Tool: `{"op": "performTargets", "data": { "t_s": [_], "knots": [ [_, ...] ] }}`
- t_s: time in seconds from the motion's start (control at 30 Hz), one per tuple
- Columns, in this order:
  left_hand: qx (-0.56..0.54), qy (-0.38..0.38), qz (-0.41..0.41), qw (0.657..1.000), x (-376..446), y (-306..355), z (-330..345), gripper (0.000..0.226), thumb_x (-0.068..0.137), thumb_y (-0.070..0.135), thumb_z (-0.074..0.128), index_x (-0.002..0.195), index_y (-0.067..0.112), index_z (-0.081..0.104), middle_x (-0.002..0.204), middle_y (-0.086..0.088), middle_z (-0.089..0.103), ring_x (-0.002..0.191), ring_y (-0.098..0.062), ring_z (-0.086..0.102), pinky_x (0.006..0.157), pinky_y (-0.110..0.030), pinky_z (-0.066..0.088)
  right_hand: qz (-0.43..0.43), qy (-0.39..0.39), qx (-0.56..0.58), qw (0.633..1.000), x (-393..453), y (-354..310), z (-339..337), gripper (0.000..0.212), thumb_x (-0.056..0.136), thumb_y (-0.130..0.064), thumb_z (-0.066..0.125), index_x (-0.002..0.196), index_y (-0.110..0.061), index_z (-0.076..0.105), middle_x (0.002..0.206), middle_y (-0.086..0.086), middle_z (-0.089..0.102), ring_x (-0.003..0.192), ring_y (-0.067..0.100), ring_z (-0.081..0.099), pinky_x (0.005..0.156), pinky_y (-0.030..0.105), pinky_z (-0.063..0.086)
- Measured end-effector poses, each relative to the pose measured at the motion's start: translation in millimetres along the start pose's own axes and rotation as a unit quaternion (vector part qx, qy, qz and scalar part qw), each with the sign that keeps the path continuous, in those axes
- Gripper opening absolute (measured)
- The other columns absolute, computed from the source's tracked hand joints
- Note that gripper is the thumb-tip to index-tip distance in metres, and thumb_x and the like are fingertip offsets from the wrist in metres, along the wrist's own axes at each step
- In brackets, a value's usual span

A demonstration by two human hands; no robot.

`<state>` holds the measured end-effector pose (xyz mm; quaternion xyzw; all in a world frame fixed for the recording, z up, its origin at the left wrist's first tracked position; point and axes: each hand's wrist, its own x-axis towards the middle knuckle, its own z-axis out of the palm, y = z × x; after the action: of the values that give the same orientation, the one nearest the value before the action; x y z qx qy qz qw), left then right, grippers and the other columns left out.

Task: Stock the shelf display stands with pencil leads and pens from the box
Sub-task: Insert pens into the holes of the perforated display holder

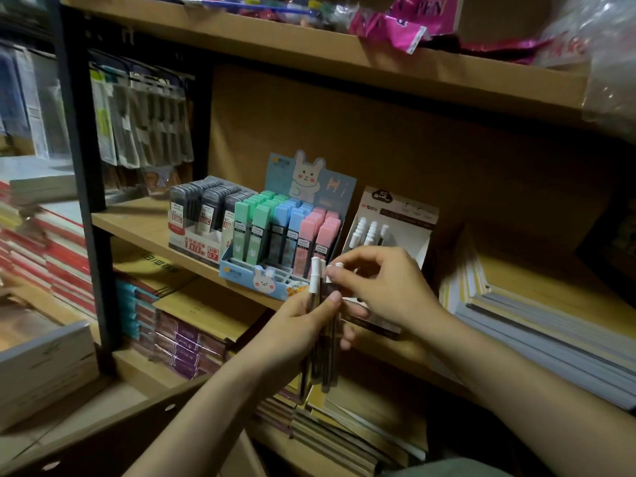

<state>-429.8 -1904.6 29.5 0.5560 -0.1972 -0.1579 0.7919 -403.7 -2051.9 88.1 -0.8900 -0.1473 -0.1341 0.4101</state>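
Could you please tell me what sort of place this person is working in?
Most likely a stationery shop: a rabbit display stand of pastel lead cases sits on a wooden shelf, with stacked notebooks nearby and hanging packets.

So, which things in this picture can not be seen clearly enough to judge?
- Head view: the pens held by the left hand; fingers and dim light hide their count.
- The right hand pinches a white cap; the front of the white pen stand is covered by this hand.
- Print on the bunny lead stand and the grey lead stand is too small to read.
- The source box: not identifiable.
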Motion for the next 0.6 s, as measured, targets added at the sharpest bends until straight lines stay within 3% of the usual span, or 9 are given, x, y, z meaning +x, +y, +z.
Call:
{"op": "performTargets", "data": {
  "t_s": [0.13,0.23,0.3,0.4,0.5,0.6],
  "knots": [
    [0.008,-0.007,-0.018,1.0,-3,8,-6,0.039,0.102,0.027,0.039,0.117,-0.004,0.057,0.079,-0.004,0.069,0.07,-0.014,0.063,0.063,-0.023,0.05,0.006,-0.012,0.077,0.997,4,-3,-10,0.013,0.089,-0.021,0.07,0.099,-0.025,0.076,0.087,-0.009,0.075,0.083,0.002,0.069,0.074,0.016,0.055],
    [0.058,-0.006,-0.018,0.998,-4,7,-11,0.031,0.101,0.031,0.041,0.099,0.006,0.059,0.076,-0.004,0.062,0.07,-0.015,0.058,0.064,-0.026,0.046,0.021,-0.012,0.157,0.987,1,-5,-12,0.018,0.09,-0.011,0.067,0.103,-0.021,0.075,0.09,0.0,0.076,0.077,0.009,0.072,0.073,0.02,0.058],
    [0.061,0.009,-0.002,0.998,-3,3,-10,0.023,0.102,0.027,0.041,0.1,0.01,0.056,0.075,0.001,0.062,0.069,-0.011,0.058,0.063,-0.022,0.048,0.043,-0.002,0.187,0.981,-4,-5,-8,0.02,0.087,-0.009,0.07,0.103,-0.021,0.073,0.09,0.007,0.075,0.071,0.014,0.072,0.071,0.026,0.061],
    [0.048,0.02,0.003,0.999,3,-4,-10,0.023,0.101,0.027,0.043,0.109,0.011,0.058,0.086,0.001,0.069,0.079,-0.014,0.066,0.07,-0.025,0.05,0.036,-0.003,0.147,0.989,-4,-9,-13,0.025,0.081,-0.007,0.075,0.103,-0.014,0.068,0.087,0.009,0.074,0.071,0.021,0.073,0.07,0.033,0.062],
    [0.002,0.07,-0.011,0.997,6,-6,-17,0.025,0.098,0.025,0.045,0.112,0.01,0.059,0.096,-0.002,0.074,0.09,-0.017,0.071,0.068,-0.022,0.056,-0.014,0.076,0.121,0.99,8,-12,-49,0.026,0.076,-0.005,0.077,0.096,-0.014,0.062,0.08,0.006,0.073,0.069,0.015,0.073,0.065,0.024,0.06],
    [0.013,0.127,-0.02,0.992,7,-10,-28,0.02,0.1,0.026,0.044,0.11,0.015,0.057,0.071,-0.001,0.064,0.061,-0.012,0.062,0.055,-0.022,0.049,-0.049,0.165,-0.022,0.985,25,-8,-81,0.028,0.078,-0.014,0.079,0.09,-0.028,0.058,0.086,-0.005,0.068,0.076,0.007,0.07,0.067,0.02,0.057]
  ]
}}
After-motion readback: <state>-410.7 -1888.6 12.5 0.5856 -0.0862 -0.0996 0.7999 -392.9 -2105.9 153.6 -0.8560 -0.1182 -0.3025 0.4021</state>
